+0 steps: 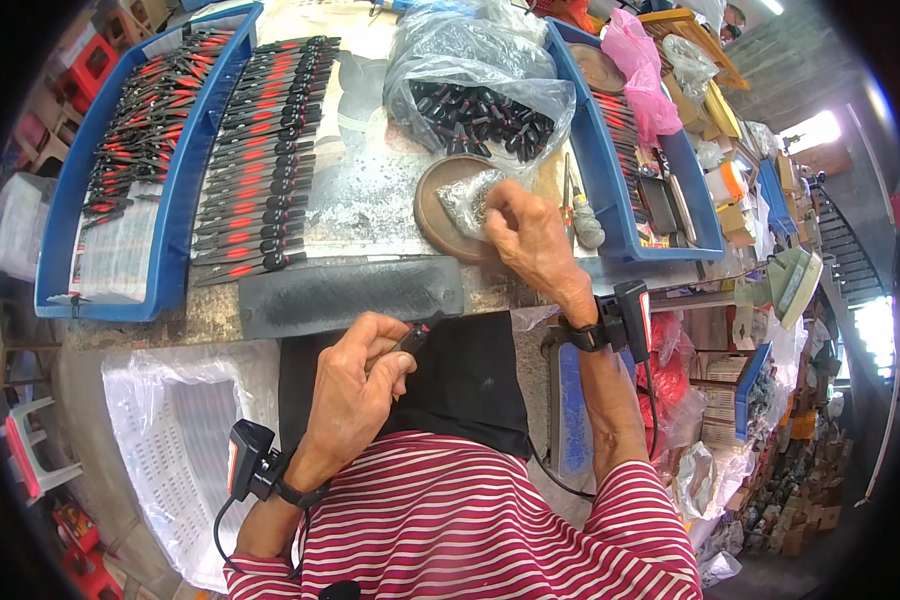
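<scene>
My left hand (355,375) is closed around a small black handle-like part (415,340) with a touch of red, held just off the front edge of the table. The fingers of my right hand (538,240) are pinched together at a clear plastic bag (462,200) of small pieces, which lies in a round brown dish (430,222). Whatever those fingertips hold is too small to make out. Left of the dish, a long row of slim black-and-red tools (255,195) lies side by side. Behind the dish, a large clear bag (410,85) holds many black handle-like parts (485,118).
A blue tray (162,270) of black-and-red tools stands at the left, another blue tray (690,250) at the right. A dark flat block (350,298) lies along the front edge. A grey roundish lump (588,230) sits beside my right hand. A white basket (160,440) stands below left.
</scene>
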Tool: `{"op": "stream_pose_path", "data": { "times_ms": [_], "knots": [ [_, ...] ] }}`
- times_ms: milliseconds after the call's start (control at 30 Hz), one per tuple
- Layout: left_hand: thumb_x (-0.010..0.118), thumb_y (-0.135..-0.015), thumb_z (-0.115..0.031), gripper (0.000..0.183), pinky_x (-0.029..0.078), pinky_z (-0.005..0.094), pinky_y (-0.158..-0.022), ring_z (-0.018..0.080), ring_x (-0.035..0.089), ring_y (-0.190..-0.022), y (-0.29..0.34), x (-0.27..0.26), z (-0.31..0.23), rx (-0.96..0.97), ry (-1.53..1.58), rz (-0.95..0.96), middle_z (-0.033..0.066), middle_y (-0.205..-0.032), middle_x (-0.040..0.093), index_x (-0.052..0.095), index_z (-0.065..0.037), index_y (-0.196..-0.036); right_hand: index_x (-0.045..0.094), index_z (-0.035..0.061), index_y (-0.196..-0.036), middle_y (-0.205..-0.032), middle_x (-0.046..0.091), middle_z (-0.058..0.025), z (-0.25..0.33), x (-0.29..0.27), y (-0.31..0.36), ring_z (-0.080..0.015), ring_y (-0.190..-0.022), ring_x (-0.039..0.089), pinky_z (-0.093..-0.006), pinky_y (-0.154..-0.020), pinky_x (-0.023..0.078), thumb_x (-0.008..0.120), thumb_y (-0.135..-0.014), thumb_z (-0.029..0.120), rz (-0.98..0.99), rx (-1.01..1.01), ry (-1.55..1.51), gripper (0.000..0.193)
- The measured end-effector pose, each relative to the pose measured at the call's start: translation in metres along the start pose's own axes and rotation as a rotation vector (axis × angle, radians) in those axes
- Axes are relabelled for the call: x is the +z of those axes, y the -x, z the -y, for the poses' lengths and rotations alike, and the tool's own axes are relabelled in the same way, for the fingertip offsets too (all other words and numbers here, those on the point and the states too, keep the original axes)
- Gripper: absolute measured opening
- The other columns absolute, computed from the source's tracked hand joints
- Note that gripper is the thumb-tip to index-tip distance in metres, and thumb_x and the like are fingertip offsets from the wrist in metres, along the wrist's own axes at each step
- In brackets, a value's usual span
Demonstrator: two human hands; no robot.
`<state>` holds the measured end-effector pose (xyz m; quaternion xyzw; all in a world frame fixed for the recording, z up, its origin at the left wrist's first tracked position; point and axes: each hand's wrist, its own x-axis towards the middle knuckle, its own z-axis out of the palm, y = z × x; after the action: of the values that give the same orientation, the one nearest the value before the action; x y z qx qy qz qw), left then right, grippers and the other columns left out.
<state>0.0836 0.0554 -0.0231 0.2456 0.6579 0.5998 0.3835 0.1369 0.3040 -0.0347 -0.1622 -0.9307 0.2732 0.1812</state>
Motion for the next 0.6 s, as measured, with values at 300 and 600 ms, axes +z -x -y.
{"op": "stream_pose_path", "data": {
  "times_ms": [300,600],
  "knots": [
    [0.05,-0.086,0.0,0.017,0.041,0.0198,-0.05,0.0065,0.051,-0.057,-0.005,0.008,-0.003,-0.007,0.103,-0.049,0.0081,-0.074,0.063,0.05,0.005,-0.102,0.059,-0.0009,-0.088,-0.067,0.059,-0.0022,-0.002,0.0,0.005,-0.0066,-0.059,0.056,-0.0211,-0.052,0.044,0.054,-0.088,0.008,-0.022,0.127,-0.253,0.01],
    [0.052,-0.085,0.001,0.016,0.042,0.0217,-0.05,0.0075,0.052,-0.056,-0.011,0.011,-0.001,-0.036,0.178,-0.131,0.0083,-0.07,0.063,0.051,0.006,-0.1,0.059,-0.0041,-0.089,-0.078,0.064,-0.0098,0.038,0.001,0.026,-0.0097,-0.061,0.058,-0.0207,-0.051,0.047,0.055,-0.088,0.0,-0.018,0.308,-0.823,0.005]
  ]
}}
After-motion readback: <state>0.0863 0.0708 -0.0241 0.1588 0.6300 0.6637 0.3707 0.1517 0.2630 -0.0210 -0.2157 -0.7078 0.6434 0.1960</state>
